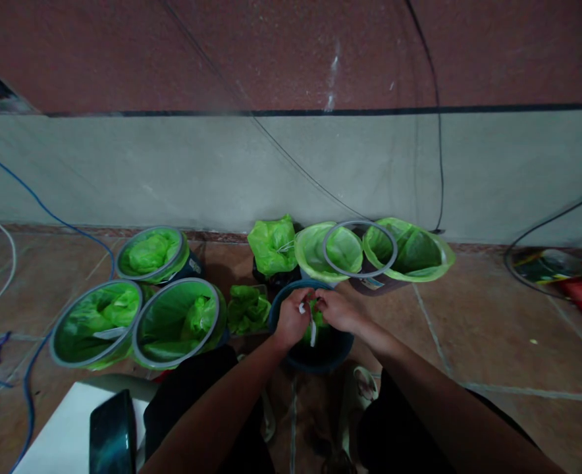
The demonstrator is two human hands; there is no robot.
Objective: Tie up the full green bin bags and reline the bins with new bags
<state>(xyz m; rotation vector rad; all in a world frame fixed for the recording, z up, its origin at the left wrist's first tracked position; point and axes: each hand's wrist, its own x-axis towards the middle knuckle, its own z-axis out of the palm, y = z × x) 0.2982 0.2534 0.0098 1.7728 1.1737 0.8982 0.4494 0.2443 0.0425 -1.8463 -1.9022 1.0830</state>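
Note:
A dark blue bin (340, 355) stands on the floor between my feet. Over its mouth my left hand (292, 319) and my right hand (339, 309) are close together, fingers closed in a pinch. Between them is the top of a green plastic bag (315, 315), partly covered by my fingers. From it a white strip (313, 334) hangs down beside my left hand. Just left of the bin, crumpled green bags (248, 309) lie in a shallow tray. Behind it sits a tied green bag (272, 245) in a dark container.
Three bins (176, 322) with green liners and grey rims stand at left. At the back right are two more lined bins (409, 253), with a loose grey ring (394, 240) across them. A phone (113, 431) lies on a white surface (58, 428). Cables trail along the floor.

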